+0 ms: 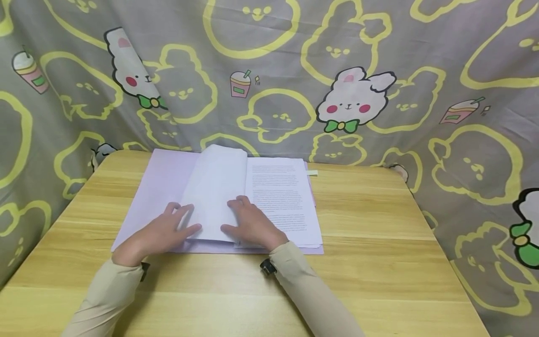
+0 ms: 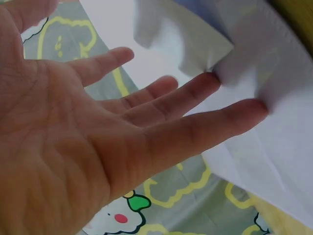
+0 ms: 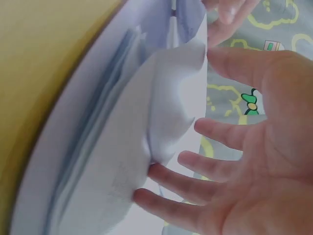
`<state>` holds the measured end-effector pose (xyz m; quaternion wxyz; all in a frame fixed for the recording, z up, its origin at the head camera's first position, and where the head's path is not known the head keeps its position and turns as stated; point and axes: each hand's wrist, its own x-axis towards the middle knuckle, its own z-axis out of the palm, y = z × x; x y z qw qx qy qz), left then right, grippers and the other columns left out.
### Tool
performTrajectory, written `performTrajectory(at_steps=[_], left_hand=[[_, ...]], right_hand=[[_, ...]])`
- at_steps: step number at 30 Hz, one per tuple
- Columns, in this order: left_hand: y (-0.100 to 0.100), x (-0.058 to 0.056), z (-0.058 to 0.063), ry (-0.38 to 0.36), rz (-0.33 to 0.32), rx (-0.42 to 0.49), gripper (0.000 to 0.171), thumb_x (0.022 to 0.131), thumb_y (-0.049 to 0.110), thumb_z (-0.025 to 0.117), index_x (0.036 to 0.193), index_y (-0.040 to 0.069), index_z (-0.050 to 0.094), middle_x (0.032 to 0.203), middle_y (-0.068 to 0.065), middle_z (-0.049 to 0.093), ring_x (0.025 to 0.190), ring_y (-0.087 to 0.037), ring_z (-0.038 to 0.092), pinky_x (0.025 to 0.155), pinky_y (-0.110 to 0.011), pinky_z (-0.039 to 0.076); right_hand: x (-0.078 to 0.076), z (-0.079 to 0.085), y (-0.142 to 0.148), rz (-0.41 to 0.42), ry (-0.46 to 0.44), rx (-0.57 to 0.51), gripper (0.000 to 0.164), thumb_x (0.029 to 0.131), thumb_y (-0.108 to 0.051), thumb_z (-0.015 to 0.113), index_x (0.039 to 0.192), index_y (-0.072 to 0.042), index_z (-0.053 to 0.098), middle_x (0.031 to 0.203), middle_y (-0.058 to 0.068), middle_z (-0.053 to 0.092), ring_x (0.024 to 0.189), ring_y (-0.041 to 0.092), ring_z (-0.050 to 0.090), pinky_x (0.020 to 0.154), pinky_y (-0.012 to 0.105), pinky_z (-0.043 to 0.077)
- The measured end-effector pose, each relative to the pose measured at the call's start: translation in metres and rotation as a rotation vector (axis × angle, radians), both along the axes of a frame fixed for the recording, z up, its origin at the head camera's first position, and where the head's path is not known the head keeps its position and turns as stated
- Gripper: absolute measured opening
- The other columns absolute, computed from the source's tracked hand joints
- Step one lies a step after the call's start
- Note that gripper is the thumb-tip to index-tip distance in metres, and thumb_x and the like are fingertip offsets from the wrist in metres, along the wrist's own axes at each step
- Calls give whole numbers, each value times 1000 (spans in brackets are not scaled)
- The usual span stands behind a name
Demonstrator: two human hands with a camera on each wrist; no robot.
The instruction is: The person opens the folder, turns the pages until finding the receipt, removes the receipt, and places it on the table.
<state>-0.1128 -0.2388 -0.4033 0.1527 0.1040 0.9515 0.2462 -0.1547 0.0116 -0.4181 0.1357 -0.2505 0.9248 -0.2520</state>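
A lilac folder [image 1: 165, 175] lies spread on the table, holding a stack of paper. Its right side carries a page of printed text [image 1: 278, 199]; a blank white sheet [image 1: 215, 185] is turned over to the left, bowed up at its far edge. My left hand [image 1: 162, 232] has its fingers spread, fingertips at the left edge of that sheet and over the folder's cover. On the right, my right hand [image 1: 256, 223] touches the sheet near the fold with straight, parted fingers [image 3: 176, 183]. Neither hand grips anything.
The wooden table [image 1: 370, 243] extends around the folder on both sides and in front. A pale green tab [image 1: 312, 173] sticks out at the stack's right edge. Behind the table hangs a grey curtain [image 1: 278, 56] with yellow animal outlines.
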Motion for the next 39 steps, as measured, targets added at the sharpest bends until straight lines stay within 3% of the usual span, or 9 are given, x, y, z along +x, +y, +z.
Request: performTrajectory(at_steps=[12, 16, 21, 27, 32, 39], left_hand=[[-2, 3, 6, -35, -28, -32, 93, 92, 66, 62, 154, 0, 38, 132, -28, 42, 100, -33, 61, 92, -54, 50], [-6, 2, 7, -19, -7, 0, 88, 95, 61, 60, 154, 0, 36, 140, -33, 35, 115, -45, 57, 97, -62, 46], [-6, 0, 1, 21, 21, 6, 86, 98, 59, 57, 155, -1, 33, 155, -38, 22, 137, -61, 35, 105, -72, 37], [1, -2, -4, 66, 17, -16, 81, 99, 52, 59, 152, -6, 37, 154, -43, 23, 140, -62, 28, 109, -74, 30], [8, -1, -10, 86, 10, -66, 79, 99, 49, 60, 149, -9, 41, 153, -46, 24, 141, -64, 23, 113, -73, 24], [15, 4, -18, 134, -53, -116, 71, 97, 43, 64, 144, -8, 50, 149, -45, 34, 141, -64, 27, 115, -72, 20]], right_hand=[[10, 19, 3, 34, -90, 81, 74, 96, -49, 65, 156, -13, 41, 155, 11, 43, 128, 25, 58, 110, 38, 46], [7, 16, 3, 18, -72, 78, 72, 98, -49, 62, 156, -12, 42, 155, 13, 44, 133, 26, 53, 112, 40, 44], [6, 7, 1, 30, -21, 87, 67, 97, -46, 62, 153, -12, 47, 159, 14, 41, 145, 29, 42, 118, 43, 37], [8, 1, -4, 67, 38, 128, 62, 97, -43, 62, 149, -13, 52, 162, 13, 38, 152, 32, 32, 120, 50, 33], [9, -2, -6, 82, 78, 183, 58, 96, -43, 63, 146, -15, 56, 161, 11, 40, 151, 36, 33, 117, 54, 36], [9, 0, -5, 117, 110, 212, 53, 95, -45, 64, 142, -18, 61, 160, 6, 44, 148, 35, 37, 115, 53, 39]])
